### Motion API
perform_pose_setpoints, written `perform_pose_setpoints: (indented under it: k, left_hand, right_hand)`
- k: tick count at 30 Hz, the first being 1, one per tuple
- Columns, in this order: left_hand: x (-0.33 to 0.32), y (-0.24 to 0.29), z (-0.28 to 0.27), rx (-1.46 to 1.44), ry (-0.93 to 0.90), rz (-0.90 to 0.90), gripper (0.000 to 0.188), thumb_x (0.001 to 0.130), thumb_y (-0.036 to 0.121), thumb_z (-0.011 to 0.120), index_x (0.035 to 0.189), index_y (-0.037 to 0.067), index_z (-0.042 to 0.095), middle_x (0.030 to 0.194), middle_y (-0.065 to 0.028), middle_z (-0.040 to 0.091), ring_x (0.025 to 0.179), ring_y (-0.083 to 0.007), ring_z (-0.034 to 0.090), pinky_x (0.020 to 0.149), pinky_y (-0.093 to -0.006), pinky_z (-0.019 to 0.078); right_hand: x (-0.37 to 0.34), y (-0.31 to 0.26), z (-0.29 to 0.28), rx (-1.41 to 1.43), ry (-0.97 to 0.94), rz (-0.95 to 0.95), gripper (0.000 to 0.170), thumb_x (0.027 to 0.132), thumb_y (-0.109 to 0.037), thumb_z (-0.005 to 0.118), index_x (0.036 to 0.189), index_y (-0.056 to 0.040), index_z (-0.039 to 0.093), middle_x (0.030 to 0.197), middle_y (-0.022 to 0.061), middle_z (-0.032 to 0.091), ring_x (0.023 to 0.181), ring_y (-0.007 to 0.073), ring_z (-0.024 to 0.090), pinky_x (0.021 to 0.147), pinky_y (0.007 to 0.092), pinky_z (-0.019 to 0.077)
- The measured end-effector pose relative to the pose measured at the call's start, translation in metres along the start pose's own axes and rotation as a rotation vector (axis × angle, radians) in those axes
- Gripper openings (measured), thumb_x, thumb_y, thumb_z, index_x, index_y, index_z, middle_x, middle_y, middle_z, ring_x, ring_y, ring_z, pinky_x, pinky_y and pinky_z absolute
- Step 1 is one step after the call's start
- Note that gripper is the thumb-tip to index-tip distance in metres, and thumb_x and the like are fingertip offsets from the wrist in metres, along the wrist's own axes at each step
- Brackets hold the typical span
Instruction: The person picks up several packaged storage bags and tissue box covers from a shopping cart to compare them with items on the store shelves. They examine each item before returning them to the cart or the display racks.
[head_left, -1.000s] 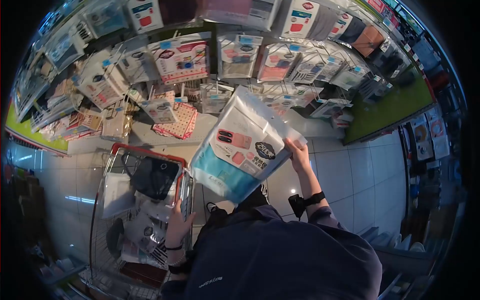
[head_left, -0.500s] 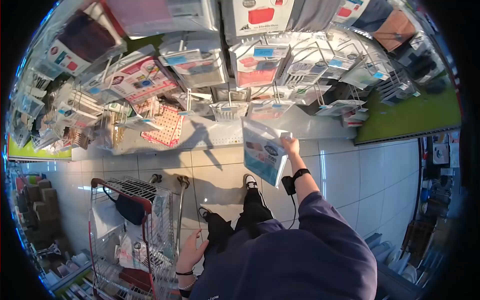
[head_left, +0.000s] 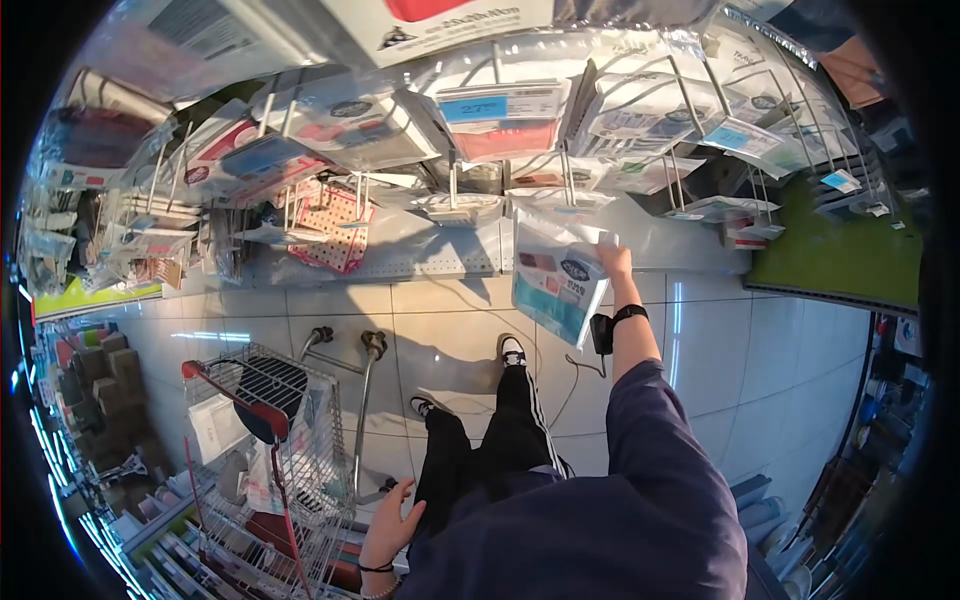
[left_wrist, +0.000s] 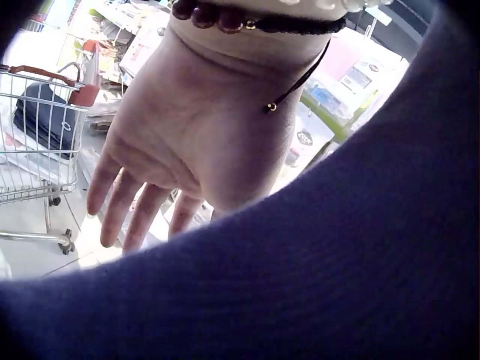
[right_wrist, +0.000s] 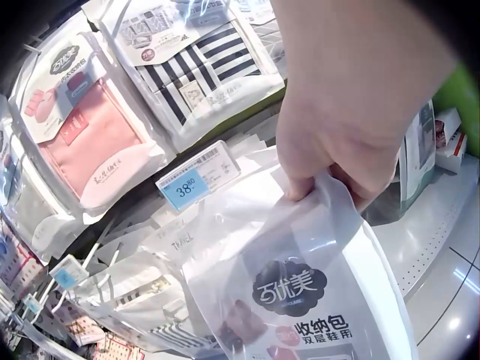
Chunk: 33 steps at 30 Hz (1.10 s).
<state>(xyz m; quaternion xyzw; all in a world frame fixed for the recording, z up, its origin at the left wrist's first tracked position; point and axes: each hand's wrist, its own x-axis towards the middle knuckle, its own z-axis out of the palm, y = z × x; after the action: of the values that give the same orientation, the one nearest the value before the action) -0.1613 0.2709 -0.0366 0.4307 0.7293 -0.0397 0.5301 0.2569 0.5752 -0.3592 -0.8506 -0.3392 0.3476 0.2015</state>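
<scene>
Head view: with the shopping cart (head_left: 272, 422) as landmark, the left hand (head_left: 388, 530) has come off its rim over the last second, and the package (head_left: 558, 278), held up close beside the cart then, is now lower and farther right of it. My judgement: the handling has shifted from the cart to the hanging goods, with one of the hands doing the carrying.
Shopping cart: a dark bag (head_left: 270, 385) and a white packet (head_left: 217, 428) inside it.
Dotted packet: the red-dotted packet (head_left: 335, 228) sits beyond the cart, slightly to its right.
Left hand: just right of the cart, not touching it; fingers loosely extended and a little spread, nothing held; the left wrist view shows its bare palm.
Package: well right of the cart, tilted before the shelf base (head_left: 695, 250), teal in its lower part; whether it touches the goods behind, I cannot tell.
Right hand: right of the cart, past the package; the right hand (head_left: 616, 262) is closed to a pinch, fingers and thumb gripping the package's top edge.
Green panel: the green panel (head_left: 845, 245) is farthest right of the cart.
</scene>
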Motion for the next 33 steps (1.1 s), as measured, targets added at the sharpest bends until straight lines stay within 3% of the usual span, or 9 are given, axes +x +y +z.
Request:
perform_pose_setpoints:
  k: [1,8,22,25,27,33]
  left_hand:
    - [0.002,0.003,0.001,0.008,-0.005,-0.006,0.047,0.078,0.026,0.055,0.116,0.003,0.042,0.103,-0.0206,0.052,0.097,-0.0307,0.051,0.082,-0.0366,0.0399]
    - [0.013,0.026,0.009,0.047,-0.033,0.0,0.044,0.078,0.024,0.056,0.115,0.003,0.043,0.099,-0.0213,0.054,0.095,-0.0322,0.052,0.08,-0.0369,0.041]
    - [0.028,0.051,0.011,0.066,-0.043,0.007,0.042,0.079,0.022,0.055,0.114,0.003,0.044,0.097,-0.0189,0.055,0.095,-0.0296,0.052,0.081,-0.0356,0.0412]
    - [0.031,0.055,0.014,0.063,-0.046,0.015,0.042,0.078,0.021,0.056,0.114,0.002,0.044,0.096,-0.0186,0.055,0.093,-0.0293,0.053,0.08,-0.0354,0.0412]
    - [0.032,0.057,0.015,0.054,-0.045,0.022,0.042,0.078,0.021,0.056,0.113,0.001,0.044,0.095,-0.0184,0.055,0.092,-0.0292,0.053,0.08,-0.0351,0.0413]
    - [0.034,0.056,0.018,0.038,-0.046,0.013,0.042,0.078,0.022,0.056,0.113,0.002,0.044,0.095,-0.0181,0.055,0.092,-0.0291,0.053,0.08,-0.0352,0.0413]
  right_hand:
    - [0.006,-0.001,0.001,0.02,0.018,-0.021,0.036,0.064,-0.031,0.062,0.087,-0.0026,0.062,0.076,0.0158,0.062,0.073,0.0289,0.06,0.068,0.0352,0.045]
    - [0.05,0.008,0.013,0.203,0.009,-0.082,0.036,0.066,-0.03,0.064,0.089,-0.0032,0.062,0.075,0.0149,0.062,0.073,0.0272,0.06,0.067,0.0341,0.0449]
    - [0.047,0.006,-0.005,0.055,-0.01,-0.08,0.036,0.067,-0.035,0.062,0.092,-0.0083,0.062,0.081,0.0162,0.062,0.082,0.0308,0.059,0.073,0.0362,0.0438]
    - [0.048,-0.005,-0.008,0.054,-0.039,-0.11,0.037,0.068,-0.035,0.061,0.091,-0.0065,0.062,0.08,0.0173,0.061,0.08,0.0316,0.059,0.072,0.0364,0.0442]
    - [0.046,-0.016,-0.008,0.04,0.032,-0.039,0.041,0.067,-0.037,0.063,0.087,-0.0011,0.062,0.075,0.0157,0.062,0.074,0.027,0.061,0.068,0.034,0.0452]
    - [0.044,-0.033,-0.004,-0.025,0.088,-0.056,0.041,0.067,-0.038,0.062,0.081,0.001,0.063,0.073,0.0191,0.061,0.074,0.0307,0.06,0.068,0.0351,0.0452]
